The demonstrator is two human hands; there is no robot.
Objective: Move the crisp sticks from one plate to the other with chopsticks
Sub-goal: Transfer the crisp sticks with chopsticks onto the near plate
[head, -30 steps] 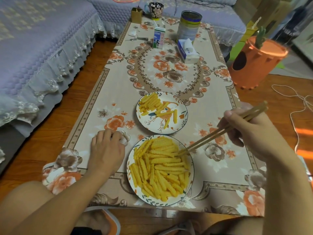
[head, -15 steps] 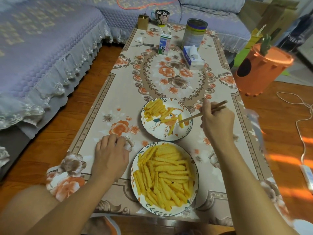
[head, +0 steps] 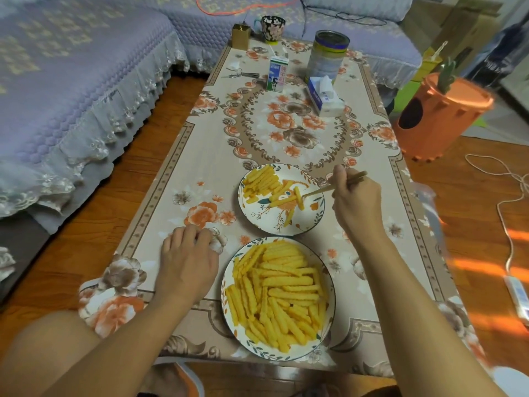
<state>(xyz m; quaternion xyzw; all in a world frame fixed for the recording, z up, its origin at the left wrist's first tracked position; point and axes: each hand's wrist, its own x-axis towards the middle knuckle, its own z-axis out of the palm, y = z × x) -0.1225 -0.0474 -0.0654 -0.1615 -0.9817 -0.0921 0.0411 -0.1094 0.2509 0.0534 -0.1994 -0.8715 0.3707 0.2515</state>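
Over the far plate (head: 312,222) the right hand (head: 357,202), gripping the chopsticks (head: 323,191), has carried one crisp stick (head: 299,198) from the near plate (head: 229,270); release comes next; the left hand (head: 187,262) rests curled on the tabletop (head: 200,156), seemingly empty.

Two bare forearms without sleeves, left hand (head: 187,260) and right hand (head: 356,200) bare, no rings, watch or gloves, bare knee near left
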